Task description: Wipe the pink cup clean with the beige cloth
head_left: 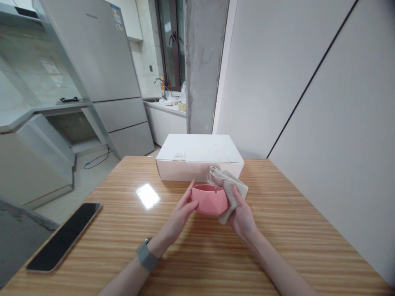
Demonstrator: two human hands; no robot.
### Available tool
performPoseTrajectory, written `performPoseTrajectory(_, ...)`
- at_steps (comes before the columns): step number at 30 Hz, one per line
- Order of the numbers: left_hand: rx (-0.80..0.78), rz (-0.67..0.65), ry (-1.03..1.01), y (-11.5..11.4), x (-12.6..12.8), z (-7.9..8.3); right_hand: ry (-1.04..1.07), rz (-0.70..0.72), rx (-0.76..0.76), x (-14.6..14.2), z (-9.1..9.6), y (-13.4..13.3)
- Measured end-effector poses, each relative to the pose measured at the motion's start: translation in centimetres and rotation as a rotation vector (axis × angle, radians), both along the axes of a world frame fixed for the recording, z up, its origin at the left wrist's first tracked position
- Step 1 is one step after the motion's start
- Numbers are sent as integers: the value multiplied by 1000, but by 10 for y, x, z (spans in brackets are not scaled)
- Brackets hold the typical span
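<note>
Above the middle of the table, my left hand (184,205) grips the left side of a pink ashtray (210,200) with faceted walls and a small notch in its rim. My right hand (242,216) is closed on a folded grey cloth (227,185), which presses against the ashtray's right side. Part of the cloth sticks up behind the ashtray, in front of the white box. Some of my right fingers are hidden behind the cloth. The inside floor of the ashtray does not show.
A closed white cardboard box (197,149) stands at the far edge of the wood-grain table (286,230). At the left edge lies a dark-screened phone (66,236). A white wall (327,135) runs along the right. Beyond are a fridge (95,53) and a sink tap (161,83).
</note>
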State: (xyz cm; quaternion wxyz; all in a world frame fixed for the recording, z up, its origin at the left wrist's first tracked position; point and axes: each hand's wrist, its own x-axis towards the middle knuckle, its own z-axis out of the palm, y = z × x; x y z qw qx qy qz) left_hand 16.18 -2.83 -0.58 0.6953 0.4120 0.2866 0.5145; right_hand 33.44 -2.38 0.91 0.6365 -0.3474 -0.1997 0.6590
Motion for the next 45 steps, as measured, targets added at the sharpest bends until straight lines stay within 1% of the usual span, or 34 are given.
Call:
performPoseTrajectory(3, 62, 40, 57, -2, -2, 1, 45, 16, -36, 1, 6, -1)
performPoseTrajectory(5, 73, 58, 57, -3, -1, 3, 73, 48, -46, -1, 10, -3)
performPoseTrajectory(11, 87, -14, -28, -8, 2, 7, 88, 133, -3, -8, 13, -12)
performPoseTrajectory(14, 77, -3, -31, -8, 2, 9, 68, 148, 38, -11, 14, -14)
performPoseTrajectory(18, 84, 73, 5, -5, 2, 8, 29, 168, 71, -11, 12, -16)
performPoseTrajectory(22, 113, 215, 141, -3, 2, 6, -6, 132, 62, -13, 8, -18)
performPoseTrajectory(24, 130, 259, 199, -4, 3, 8, -9, 125, 60, -14, 6, -19)
performPoseTrajectory(29, 157, 317, 293, -13, 10, 17, -3, 102, 39, -17, 2, -19)
performPoseTrajectory(30, 163, 315, 300, -14, 11, 17, -3, 96, 31, -16, 1, -19)
performPoseTrajectory(32, 157, 267, 265, -13, 10, 14, -3, 84, 19, -15, 1, -16)
performPoseTrajectory(36, 63, 89, 60, -3, 2, 0, -3, 27, 12, -8, 0, -7)
performPoseTrajectory(38, 46, 36, 42, 1, -3, -3, -13, -11, 1, -4, 1, -3)
performPoseTrajectory(41, 78, 42, 104, 1, -5, -2, -28, -31, -12, 0, 3, -1)
performPoseTrajectory(45, 139, 118, 116, -1, -2, 2, -2, 53, -13, 0, 8, -5)
